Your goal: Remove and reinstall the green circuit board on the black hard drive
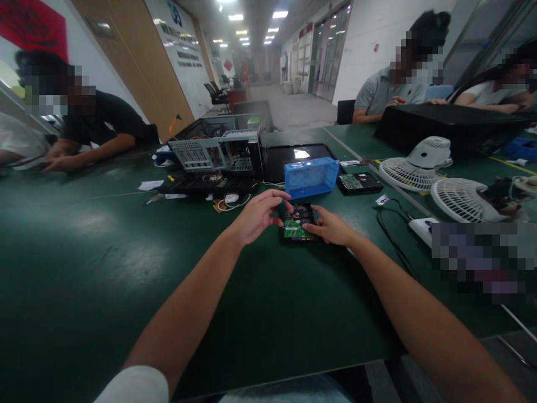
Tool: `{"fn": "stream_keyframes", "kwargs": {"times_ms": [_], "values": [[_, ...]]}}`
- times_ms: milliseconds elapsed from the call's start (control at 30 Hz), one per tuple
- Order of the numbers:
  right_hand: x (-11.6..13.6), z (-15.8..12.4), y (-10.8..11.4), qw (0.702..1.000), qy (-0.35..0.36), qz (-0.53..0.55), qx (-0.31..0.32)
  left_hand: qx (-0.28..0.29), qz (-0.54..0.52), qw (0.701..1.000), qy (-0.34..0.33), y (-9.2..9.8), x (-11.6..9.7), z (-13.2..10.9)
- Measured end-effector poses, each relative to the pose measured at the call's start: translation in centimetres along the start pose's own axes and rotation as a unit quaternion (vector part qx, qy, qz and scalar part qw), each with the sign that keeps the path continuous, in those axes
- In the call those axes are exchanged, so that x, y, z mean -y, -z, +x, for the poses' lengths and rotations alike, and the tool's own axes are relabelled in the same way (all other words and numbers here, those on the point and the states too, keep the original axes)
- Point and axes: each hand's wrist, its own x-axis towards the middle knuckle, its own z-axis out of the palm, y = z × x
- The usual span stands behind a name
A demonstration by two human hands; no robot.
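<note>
A hard drive (298, 224) lies on the green table in front of me, its green circuit board facing up. My right hand (332, 226) grips its right side, the thumb resting over the board and the index finger near the far corner. At the drive's left edge is my left hand (263, 217), fingers apart and curved above it; the thumb tip comes close to the board, though I cannot tell if it touches. Just behind the drive, a blue plastic bin (311, 178) stands tipped on its side.
An opened computer case (218, 151) stands back left. A second hard drive (359, 182) lies right of the bin. White fan parts (413, 168), a black cable (392, 235) and a power strip (423, 228) occupy the right. Other people sit around the table; a black case (444, 126) is back right.
</note>
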Motion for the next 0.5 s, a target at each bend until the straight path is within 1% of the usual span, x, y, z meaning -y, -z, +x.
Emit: {"fn": "stream_keyframes", "kwargs": {"times_ms": [167,400,500], "values": [[-0.09,0.01,-0.04,1.0,0.006,-0.004,-0.001,0.013,-0.044,0.999,-0.008,-0.14,0.15,0.02],[0.14,-0.02,0.0,1.0,0.001,-0.007,0.002,-0.017,-0.046,0.999,-0.002,-0.29,0.55,0.4],[0.23,-0.03,0.03,1.0,-0.002,-0.01,0.001,-0.019,-0.045,0.999,-0.002,-0.22,0.7,0.54]]}}
